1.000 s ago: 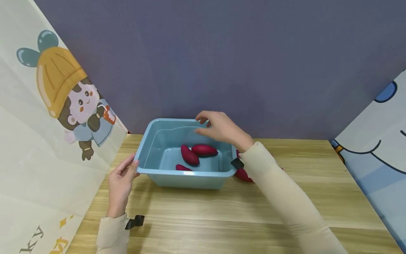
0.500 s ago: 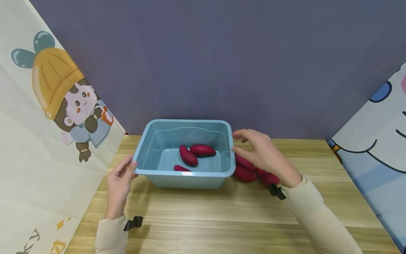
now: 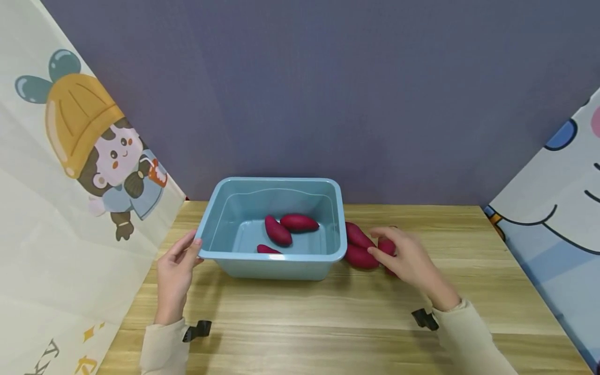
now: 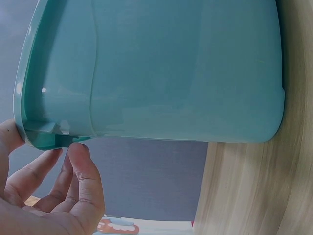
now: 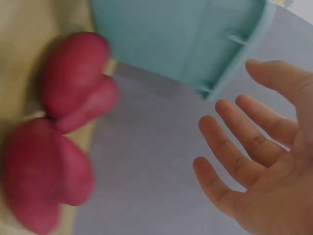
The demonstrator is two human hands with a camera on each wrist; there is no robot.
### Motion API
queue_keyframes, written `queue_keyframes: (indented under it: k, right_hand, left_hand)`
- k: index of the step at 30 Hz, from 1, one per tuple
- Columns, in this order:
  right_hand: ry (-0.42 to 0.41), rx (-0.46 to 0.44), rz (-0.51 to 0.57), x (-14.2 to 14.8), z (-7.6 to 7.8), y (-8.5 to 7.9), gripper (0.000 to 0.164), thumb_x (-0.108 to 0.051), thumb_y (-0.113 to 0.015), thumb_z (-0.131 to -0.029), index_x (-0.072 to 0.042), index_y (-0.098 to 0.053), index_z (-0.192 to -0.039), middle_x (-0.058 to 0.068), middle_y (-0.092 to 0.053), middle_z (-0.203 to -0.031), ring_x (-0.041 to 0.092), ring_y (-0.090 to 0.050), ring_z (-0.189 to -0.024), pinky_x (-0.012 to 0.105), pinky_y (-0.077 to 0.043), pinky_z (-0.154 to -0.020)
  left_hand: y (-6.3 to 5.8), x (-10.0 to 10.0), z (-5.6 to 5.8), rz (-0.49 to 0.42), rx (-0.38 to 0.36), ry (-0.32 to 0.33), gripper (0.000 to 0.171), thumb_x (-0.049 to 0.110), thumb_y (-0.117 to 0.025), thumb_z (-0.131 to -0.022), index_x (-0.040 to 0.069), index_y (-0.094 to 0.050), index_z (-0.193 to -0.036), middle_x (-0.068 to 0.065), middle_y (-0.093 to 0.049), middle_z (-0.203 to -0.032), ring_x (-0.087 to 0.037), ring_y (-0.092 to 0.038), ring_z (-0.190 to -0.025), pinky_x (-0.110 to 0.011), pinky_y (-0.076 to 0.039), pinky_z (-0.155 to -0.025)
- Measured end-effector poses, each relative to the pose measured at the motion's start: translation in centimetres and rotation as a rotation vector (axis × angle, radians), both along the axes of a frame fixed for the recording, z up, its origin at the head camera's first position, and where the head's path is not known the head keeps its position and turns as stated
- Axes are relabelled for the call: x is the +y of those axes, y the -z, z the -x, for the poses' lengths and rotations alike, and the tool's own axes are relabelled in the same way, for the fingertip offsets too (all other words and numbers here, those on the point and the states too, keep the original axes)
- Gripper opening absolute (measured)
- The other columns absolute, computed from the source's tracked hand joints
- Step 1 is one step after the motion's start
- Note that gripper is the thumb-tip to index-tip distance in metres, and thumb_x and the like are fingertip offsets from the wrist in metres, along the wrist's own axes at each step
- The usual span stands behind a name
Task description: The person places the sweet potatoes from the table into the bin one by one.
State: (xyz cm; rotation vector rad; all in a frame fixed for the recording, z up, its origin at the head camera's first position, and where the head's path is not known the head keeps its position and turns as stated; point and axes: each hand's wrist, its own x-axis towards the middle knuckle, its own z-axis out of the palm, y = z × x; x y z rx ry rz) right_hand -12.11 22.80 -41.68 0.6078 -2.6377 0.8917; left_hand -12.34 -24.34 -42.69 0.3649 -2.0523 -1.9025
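Note:
A light blue plastic basin (image 3: 276, 257) stands on the table with red-purple sweet potatoes (image 3: 278, 231) in it. My left hand (image 3: 174, 273) grips its left rim; in the left wrist view, thumb and fingers (image 4: 84, 169) pinch the rim (image 4: 41, 142). Several more sweet potatoes (image 3: 361, 257) lie in a cluster beside the basin's right wall. Over that cluster hovers my right hand (image 3: 412, 263), fingers spread and holding nothing. In the right wrist view there is a gap between the hand (image 5: 264, 156) and the sweet potatoes (image 5: 34, 171). The hand partly covers the cluster in the head view.
The wooden table (image 3: 300, 323) backs onto a grey-blue panel (image 3: 300, 94). A printed white sheet (image 3: 70, 250) borders the left side, and another printed sheet (image 3: 562, 224) the right. Black straps (image 3: 198, 330) sit at both wrists.
My empty right hand has moved from above the basin to the right and down, over the sweet potatoes outside it. The left hand keeps its grip on the rim.

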Motion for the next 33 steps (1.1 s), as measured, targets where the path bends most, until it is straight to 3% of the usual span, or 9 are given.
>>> queue_keyframes:
  k: [3, 9, 12, 17, 21, 26, 33]
  right_hand:
    - [0.001, -0.026, 0.019, 0.5, 0.1, 1.8, 0.035, -0.014, -0.079, -0.088, -0.005, -0.069, -0.120, 0.009, -0.070, -0.112, 0.023, -0.065, -0.093, 0.041, -0.056, -0.073]
    - [0.021, -0.138, 0.033, 0.9, 0.2, 4.6, 0.035, -0.016, -0.077, -0.091, -0.004, -0.067, -0.122, 0.010, -0.067, -0.119, 0.031, -0.062, -0.109, 0.051, -0.052, -0.090]
    - [0.021, -0.152, 0.032, 1.0, 0.4, 5.5, 0.035, -0.014, -0.077, -0.091, -0.001, -0.067, -0.122, 0.011, -0.066, -0.118, 0.032, -0.063, -0.106, 0.051, -0.053, -0.089]
    - [0.012, -0.134, 0.022, 0.9, 0.7, 6.5, 0.035, -0.009, -0.079, -0.088, 0.001, -0.067, -0.119, 0.014, -0.066, -0.112, 0.033, -0.064, -0.097, 0.050, -0.055, -0.081]
    - [0.028, -0.177, -0.012, 0.8, 0.8, 7.0, 0.037, -0.010, -0.080, -0.087, -0.001, -0.067, -0.121, 0.012, -0.065, -0.109, 0.030, -0.062, -0.094, 0.045, -0.055, -0.078]
    - [0.051, -0.219, -0.051, 0.9, 0.9, 7.6, 0.039, -0.012, -0.080, -0.087, -0.003, -0.066, -0.122, 0.011, -0.065, -0.112, 0.027, -0.062, -0.098, 0.044, -0.054, -0.082]
    - [0.059, -0.202, -0.057, 1.0, 0.9, 8.1, 0.040, -0.012, -0.081, -0.086, -0.003, -0.066, -0.123, 0.012, -0.065, -0.116, 0.028, -0.063, -0.102, 0.046, -0.055, -0.085]
  left_hand:
    - [0.0, 0.0, 0.0, 0.006, -0.002, 0.001, 0.048, 0.027, -0.073, -0.094, 0.004, -0.063, -0.135, -0.006, -0.064, -0.127, -0.008, -0.066, -0.092, -0.018, -0.056, -0.069]
    - [0.0, -0.1, 0.0, 0.002, 0.004, -0.001, 0.047, 0.026, -0.074, -0.094, 0.004, -0.064, -0.134, -0.005, -0.065, -0.125, -0.008, -0.066, -0.091, -0.018, -0.056, -0.068]
    - [0.0, -0.1, 0.0, 0.001, 0.006, -0.003, 0.046, 0.026, -0.074, -0.093, 0.004, -0.064, -0.133, -0.004, -0.065, -0.124, -0.008, -0.066, -0.090, -0.018, -0.057, -0.068]
    - [-0.1, -0.1, 0.0, 0.005, -0.008, 0.002, 0.048, 0.027, -0.074, -0.094, 0.004, -0.064, -0.134, -0.006, -0.063, -0.128, -0.008, -0.066, -0.093, -0.019, -0.057, -0.069]
    - [-0.2, -0.1, 0.0, 0.009, -0.024, 0.010, 0.049, 0.029, -0.073, -0.094, 0.005, -0.063, -0.136, -0.008, -0.062, -0.131, -0.009, -0.065, -0.095, -0.019, -0.057, -0.071]
    - [-0.2, -0.1, -0.1, -0.003, -0.027, 0.021, 0.050, 0.028, -0.073, -0.094, 0.004, -0.062, -0.136, -0.006, -0.062, -0.129, -0.010, -0.065, -0.095, -0.019, -0.057, -0.071]
    - [-0.2, -0.1, -0.1, -0.002, -0.013, 0.017, 0.048, 0.028, -0.074, -0.094, 0.004, -0.063, -0.134, -0.004, -0.065, -0.124, -0.010, -0.065, -0.093, -0.019, -0.056, -0.070]
